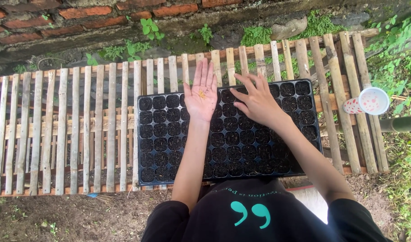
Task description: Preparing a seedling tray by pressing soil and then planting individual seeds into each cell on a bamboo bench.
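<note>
Head view. The left hand lies flat and palm up over the far edge of the black plastic seedling tray of soil-filled cells, a small pile of tiny yellowish seeds resting on its palm. The seeds look light, loose and easily spilled, best pinched between fingertips. The right hand hovers palm down over the tray's upper cells, fingers loosely spread, holding nothing visible. The tray rests on a pale slatted bamboo bench; a white, red-dotted paper cup lies at the right.
</note>
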